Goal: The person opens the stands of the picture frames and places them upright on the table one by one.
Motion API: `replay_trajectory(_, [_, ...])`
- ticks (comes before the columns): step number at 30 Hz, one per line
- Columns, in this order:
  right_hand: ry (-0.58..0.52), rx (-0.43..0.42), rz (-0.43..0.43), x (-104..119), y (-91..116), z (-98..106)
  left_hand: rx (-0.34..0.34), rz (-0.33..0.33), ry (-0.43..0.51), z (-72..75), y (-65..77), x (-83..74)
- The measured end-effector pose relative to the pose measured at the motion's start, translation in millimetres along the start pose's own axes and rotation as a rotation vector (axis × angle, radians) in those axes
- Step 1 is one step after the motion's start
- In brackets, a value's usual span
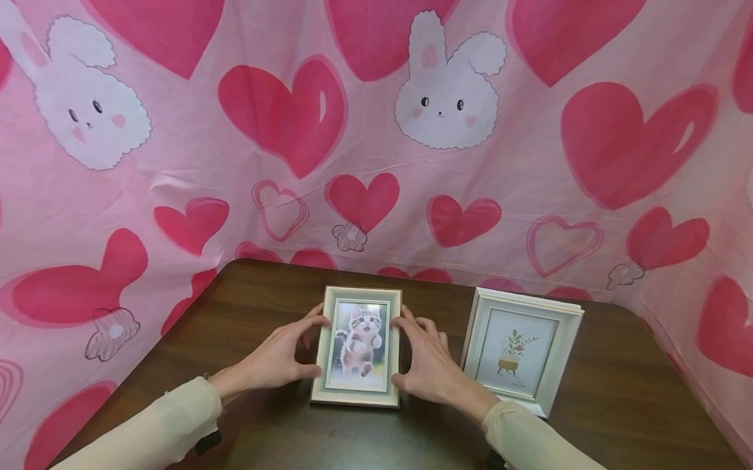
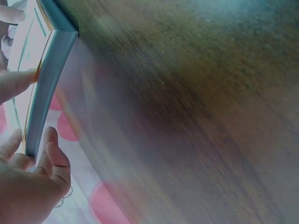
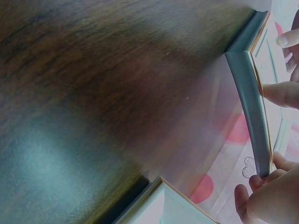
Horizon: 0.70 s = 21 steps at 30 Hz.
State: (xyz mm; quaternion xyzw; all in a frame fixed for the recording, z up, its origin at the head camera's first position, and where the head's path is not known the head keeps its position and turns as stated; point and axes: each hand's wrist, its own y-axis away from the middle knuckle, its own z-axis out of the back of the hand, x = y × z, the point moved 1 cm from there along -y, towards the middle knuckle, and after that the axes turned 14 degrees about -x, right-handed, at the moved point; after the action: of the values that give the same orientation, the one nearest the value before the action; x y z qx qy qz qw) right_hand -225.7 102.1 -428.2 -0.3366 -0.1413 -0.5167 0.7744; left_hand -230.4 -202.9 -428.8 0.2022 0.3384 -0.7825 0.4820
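Note:
A cream picture frame (image 1: 359,346) with a kitten picture stands upright at the middle of the dark wooden table, facing me. My left hand (image 1: 276,355) grips its left side, thumb low on the front and fingers higher up. On the opposite side my right hand (image 1: 433,360) holds the right edge in a matching way. In the left wrist view, fingers (image 2: 57,161) curl past the frame's side edge (image 2: 46,95) toward its back. The right wrist view likewise shows fingertips (image 3: 256,182) behind the edge. The frame's back is hidden in the head view.
A second cream frame (image 1: 563,355) with a potted-plant print stands to the right, just beyond my right wrist; another frame's edge shows behind it. Dark wood tabletop (image 1: 254,440) surrounds the frames. A pink cloth (image 1: 367,157) with hearts and rabbits hangs behind the table.

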Motion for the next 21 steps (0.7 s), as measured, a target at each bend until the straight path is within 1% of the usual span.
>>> replay_trajectory(14, [0.022,-0.025,0.024,1.6,1.1,-0.9,-0.022,0.008,0.008,0.1,5.1,-1.9])
replay_trajectory(21, [0.013,-0.043,0.049,1.1,2.6,-1.1,-0.049,-0.01,0.009,0.2,8.5,-4.2])
